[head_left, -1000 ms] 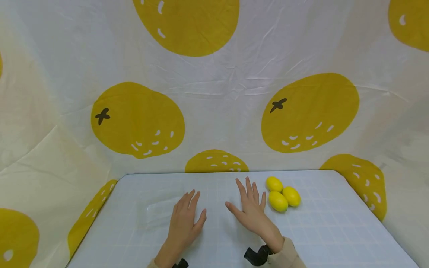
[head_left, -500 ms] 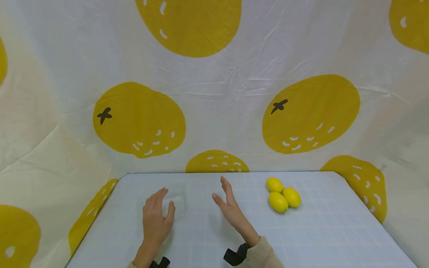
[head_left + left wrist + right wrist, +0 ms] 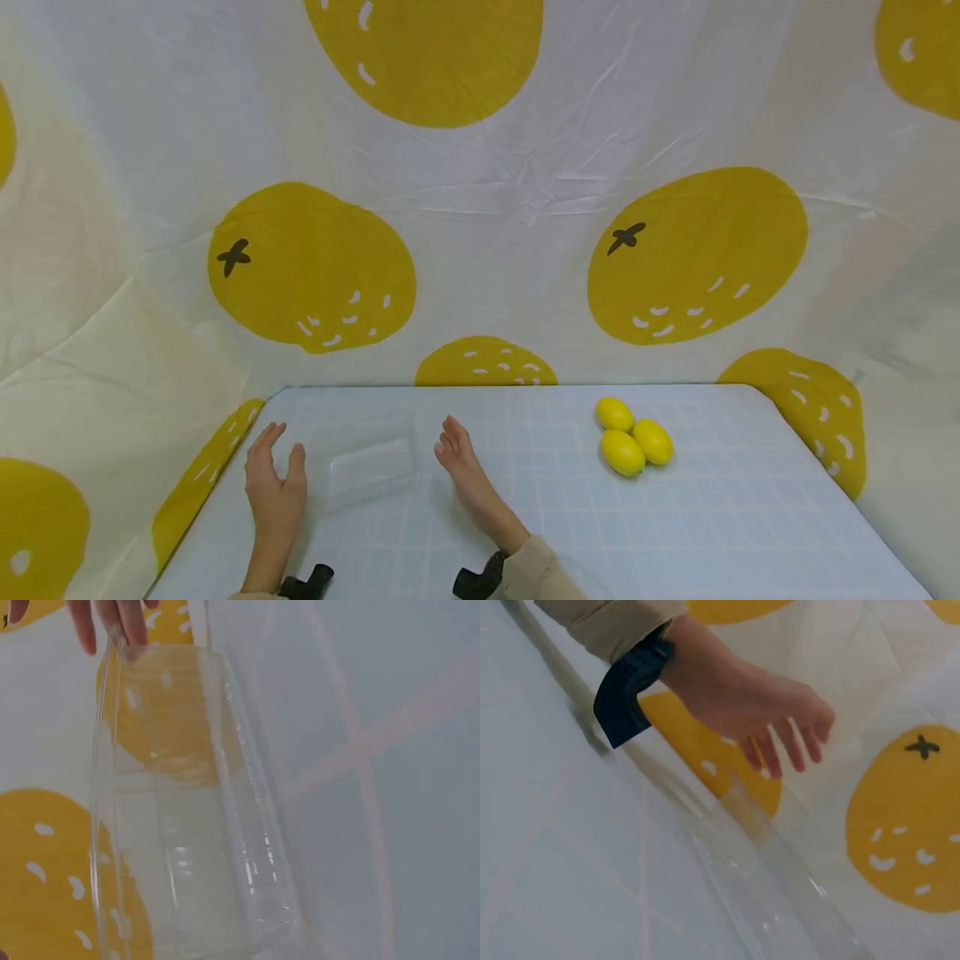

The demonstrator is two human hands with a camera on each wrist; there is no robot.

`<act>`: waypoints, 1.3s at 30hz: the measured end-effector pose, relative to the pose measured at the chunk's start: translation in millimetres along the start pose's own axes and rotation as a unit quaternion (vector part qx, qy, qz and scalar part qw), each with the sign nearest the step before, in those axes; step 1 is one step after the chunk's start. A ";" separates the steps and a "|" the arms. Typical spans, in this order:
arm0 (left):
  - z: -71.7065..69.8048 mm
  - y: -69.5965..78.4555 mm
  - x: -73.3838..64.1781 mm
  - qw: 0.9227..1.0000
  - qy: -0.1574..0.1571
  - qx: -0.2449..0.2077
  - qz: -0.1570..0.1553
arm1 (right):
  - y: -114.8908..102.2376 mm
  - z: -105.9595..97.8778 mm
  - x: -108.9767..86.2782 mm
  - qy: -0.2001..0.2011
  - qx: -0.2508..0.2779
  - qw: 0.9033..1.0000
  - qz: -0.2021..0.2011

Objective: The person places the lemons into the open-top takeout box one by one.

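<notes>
A clear plastic container [image 3: 372, 467] sits on the left half of the table, between my two hands. My left hand [image 3: 276, 492] is raised on its left side, fingers relaxed and thumb spread apart, holding nothing. On the other side my right hand [image 3: 474, 483] points forward with loosely extended fingers, also holding nothing. In the left wrist view, fingers [image 3: 129, 619] hang over the far end of the see-through container [image 3: 195, 862]. The right wrist view shows a hand with drooping fingers [image 3: 787, 746] beyond the container wall [image 3: 780, 877].
Three yellow lemons [image 3: 624, 450] lie grouped at the back right of the table. A pale checked cloth covers the table [image 3: 712, 525]. Behind it hangs a white curtain [image 3: 495, 250] with large yellow fruit prints. Dark wrist cameras [image 3: 480, 577] stick out below the hands.
Both hands have moved left across the table, away from the lemons, and now stand on either side of the clear container. The lemons and container have stayed in place.
</notes>
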State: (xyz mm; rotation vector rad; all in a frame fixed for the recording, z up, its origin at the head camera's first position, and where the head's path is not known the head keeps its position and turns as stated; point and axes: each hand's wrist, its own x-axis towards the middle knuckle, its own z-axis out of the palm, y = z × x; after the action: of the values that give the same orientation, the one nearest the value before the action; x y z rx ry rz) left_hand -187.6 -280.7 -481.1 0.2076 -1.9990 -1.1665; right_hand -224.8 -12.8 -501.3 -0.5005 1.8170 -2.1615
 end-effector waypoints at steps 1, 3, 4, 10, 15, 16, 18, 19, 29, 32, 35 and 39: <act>-2.8 -4.3 1.4 0.999 -0.009 -0.017 -0.039 | 2.5 2.7 1.1 -0.001 0.005 1.000 0.007; -6.6 -13.4 2.7 0.990 -0.022 -0.077 -0.119 | 7.5 7.7 3.0 -0.001 0.019 1.000 0.018; -7.5 -18.2 3.1 0.981 -0.027 -0.114 -0.157 | 9.6 10.1 3.9 0.001 0.028 0.999 0.024; -9.2 -42.2 0.0 0.878 -0.050 -0.395 -0.265 | 20.6 20.4 8.7 0.009 0.087 0.995 0.056; -10.5 -45.7 -8.3 0.850 -0.149 -0.438 -0.253 | 30.1 22.7 10.5 -0.004 0.094 0.994 0.062; -9.8 -44.5 -10.0 0.847 -0.168 -0.437 -0.250 | 32.1 22.9 10.6 -0.009 0.097 0.994 0.058; -7.4 -40.7 -13.6 0.845 -0.196 -0.426 -0.256 | 36.0 23.1 10.3 -0.017 0.097 0.994 0.048; -5.7 -38.7 -15.1 0.846 -0.209 -0.417 -0.258 | 37.7 23.3 10.0 -0.020 0.094 0.995 0.040; 4.6 -29.9 -21.6 0.864 -0.255 -0.351 -0.257 | 41.7 24.1 4.6 -0.039 0.054 0.998 -0.007; 5.0 -30.7 -22.3 0.868 -0.256 -0.348 -0.246 | 42.0 24.6 4.2 -0.036 0.051 0.998 -0.008; 5.4 -31.9 -22.3 0.869 -0.258 -0.348 -0.240 | 42.9 25.0 4.0 -0.032 0.043 0.999 -0.007; 5.7 -32.1 -22.6 0.869 -0.259 -0.344 -0.243 | 43.2 25.3 1.8 -0.027 0.026 0.999 -0.001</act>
State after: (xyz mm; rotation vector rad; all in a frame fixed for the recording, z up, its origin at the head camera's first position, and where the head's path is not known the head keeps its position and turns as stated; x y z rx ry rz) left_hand -184.1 -283.8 -520.4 0.0194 -1.8519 -2.3942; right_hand -216.0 -43.6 -539.8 -0.5430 1.7279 -2.1690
